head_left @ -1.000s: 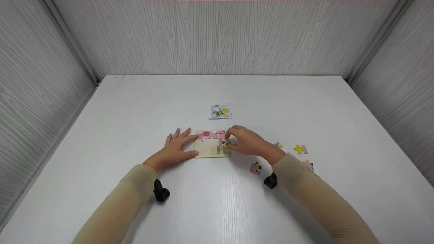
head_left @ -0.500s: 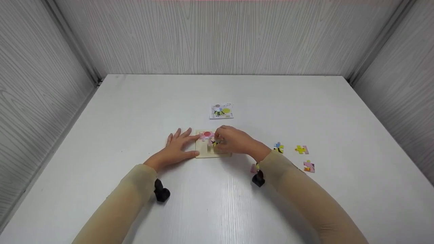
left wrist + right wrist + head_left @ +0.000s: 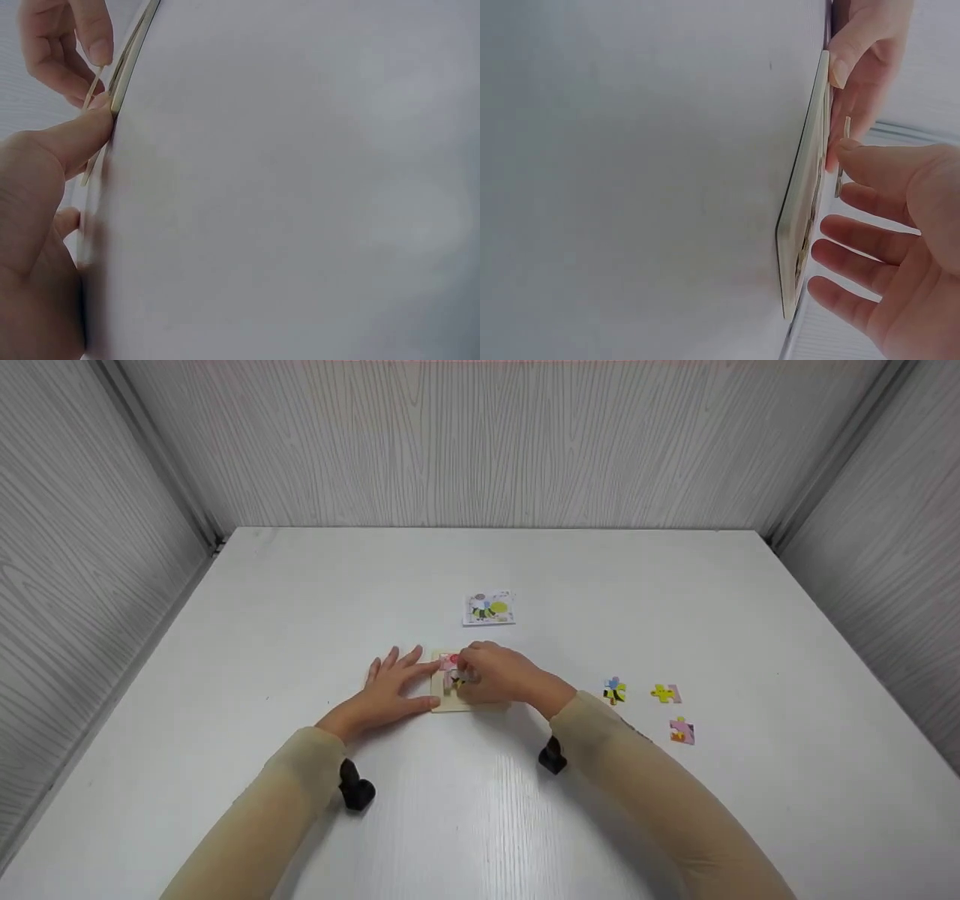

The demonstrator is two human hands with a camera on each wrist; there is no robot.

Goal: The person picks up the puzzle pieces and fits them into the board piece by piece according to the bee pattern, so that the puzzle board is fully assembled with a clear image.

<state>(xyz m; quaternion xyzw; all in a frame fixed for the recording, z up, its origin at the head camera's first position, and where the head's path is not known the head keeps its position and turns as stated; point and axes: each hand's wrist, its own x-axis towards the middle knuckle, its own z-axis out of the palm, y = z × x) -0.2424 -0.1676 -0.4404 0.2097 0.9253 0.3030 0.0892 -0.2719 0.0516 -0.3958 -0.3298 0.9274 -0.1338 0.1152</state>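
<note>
A pale wooden puzzle tray [image 3: 437, 687] lies on the white table in the head view. The spread left hand [image 3: 391, 684] steadies it, thumb and index finger touching its left edge. Over the tray's left part, the right hand [image 3: 504, 673] pinches a small jigsaw piece [image 3: 453, 681] between thumb and index finger. That piece [image 3: 847, 129] is held on edge, just above the tray [image 3: 799, 202], in the right wrist view; the other fingers are extended. A pink puzzle piece [image 3: 448, 661] sits along the tray's top row. The right hand hides most of that row.
Loose puzzle pieces lie to the right: a bee-striped one [image 3: 614, 691], a yellow one [image 3: 664, 693] and a pink one [image 3: 682, 730]. Behind the tray is a picture card [image 3: 489, 608] with a bee. Wood-grain panels [image 3: 487, 442] enclose the table's back and sides.
The right hand has moved left across the tray with its pinched piece. A loose piece near the right wrist is now hidden by the sleeve. The left hand has stayed put.
</note>
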